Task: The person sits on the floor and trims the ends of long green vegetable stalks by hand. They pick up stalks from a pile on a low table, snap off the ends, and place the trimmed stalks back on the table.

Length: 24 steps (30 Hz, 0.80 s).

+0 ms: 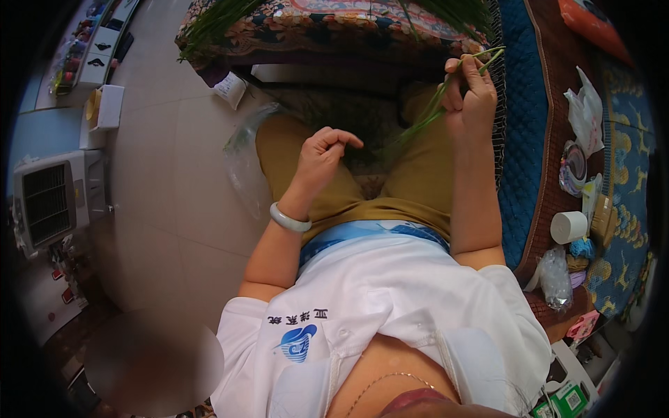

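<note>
My right hand [472, 94] is raised at the table's near right corner, pinching a few long green stems [428, 112] between thumb and fingers. Their ends stick out past the fingertips, and the leafy parts hang down towards my lap. Over my thigh is my left hand [326, 149], its fingers curled and the index finger pointing right; nothing shows in it. A bunch of long green leaves [222, 28] lies on the floral tablecloth [319, 28] at the left. A second green bunch [462, 18] lies at the right.
A clear plastic bag [243, 162] hangs beside my left leg. Blurred green bits lie in shadow between my knees. On my right is a seat with a blue quilted cover [522, 130], with a paper roll [568, 228] and a white plastic bag [585, 112] beyond it. An air cooler [60, 196] stands left.
</note>
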Tool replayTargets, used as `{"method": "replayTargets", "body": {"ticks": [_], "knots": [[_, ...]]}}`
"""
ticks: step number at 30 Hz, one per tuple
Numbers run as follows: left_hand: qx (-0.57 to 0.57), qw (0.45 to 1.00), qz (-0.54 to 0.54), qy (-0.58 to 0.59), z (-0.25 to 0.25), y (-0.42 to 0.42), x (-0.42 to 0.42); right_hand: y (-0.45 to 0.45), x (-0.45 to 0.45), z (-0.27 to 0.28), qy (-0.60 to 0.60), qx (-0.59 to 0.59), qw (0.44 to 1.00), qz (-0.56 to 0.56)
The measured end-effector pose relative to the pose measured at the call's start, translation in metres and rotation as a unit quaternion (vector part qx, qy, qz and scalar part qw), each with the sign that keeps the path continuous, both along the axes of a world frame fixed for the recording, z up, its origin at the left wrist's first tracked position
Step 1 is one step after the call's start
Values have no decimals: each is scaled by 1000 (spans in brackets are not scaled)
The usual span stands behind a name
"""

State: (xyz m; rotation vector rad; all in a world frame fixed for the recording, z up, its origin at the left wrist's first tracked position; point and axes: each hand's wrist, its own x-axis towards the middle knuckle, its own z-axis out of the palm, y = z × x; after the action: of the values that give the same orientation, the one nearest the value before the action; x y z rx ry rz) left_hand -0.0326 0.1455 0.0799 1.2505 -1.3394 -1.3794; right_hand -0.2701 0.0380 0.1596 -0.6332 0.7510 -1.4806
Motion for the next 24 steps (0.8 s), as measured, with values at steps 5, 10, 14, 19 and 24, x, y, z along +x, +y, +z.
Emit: {"method": "replayTargets", "body": {"ticks": [5,10,14,19,24], "knots": [[17,998,6,-58,2,-15,-9,-8,-8,0,-53,-1,998,27],[68,988,-108,84,10,-24,-17,-8,-7,-6,-129,-24,985,114],[231,912,-179,287,37,-28,-39,-7,-2,-7,-206,-52,954,209],[288,832,-234,412,38,-27,-49,-2,2,-3,-211,-67,944,245],[229,878,-199,370,41,-25,-48,0,2,-5,-207,-68,944,246]]}}
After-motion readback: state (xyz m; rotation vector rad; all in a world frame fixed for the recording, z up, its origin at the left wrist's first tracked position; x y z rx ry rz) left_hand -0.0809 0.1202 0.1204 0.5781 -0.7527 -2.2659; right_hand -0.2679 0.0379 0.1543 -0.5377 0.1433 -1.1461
